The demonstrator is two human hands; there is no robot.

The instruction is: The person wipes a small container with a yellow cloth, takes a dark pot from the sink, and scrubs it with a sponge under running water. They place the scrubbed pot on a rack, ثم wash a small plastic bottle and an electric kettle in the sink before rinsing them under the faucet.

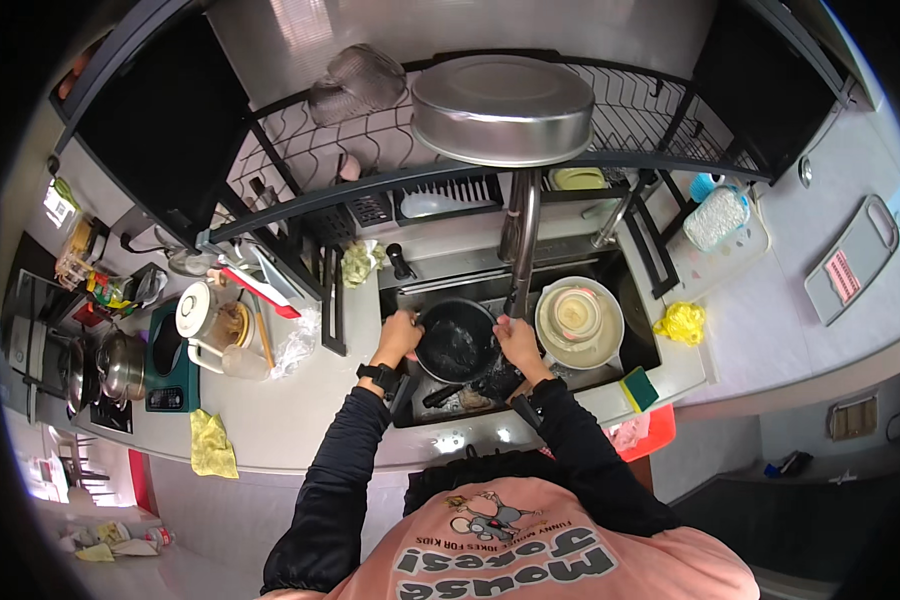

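A round black pan (456, 339) with wet, shiny insides is held over the steel sink (420, 405). My left hand (399, 336) grips its left rim. At the right rim, my right hand (521, 343) pinches the edge, close under the end of the steel faucet (523, 232). To the right of that hand, a light-coloured pot (616, 334) stands in the sink with smaller bowls (577, 313) nested in it. A black handle (442, 395) shows below the pan; what it belongs to is unclear. The sink bottom there looks wet, with some foam or residue.
A black dish rack (390, 184) spans the sink, with an upturned steel basin (502, 105) on top. A green-and-yellow sponge (639, 388) sits on the front right edge. Left are a kettle (199, 311), a red-edged knife (259, 289) and a yellow cloth (212, 444).
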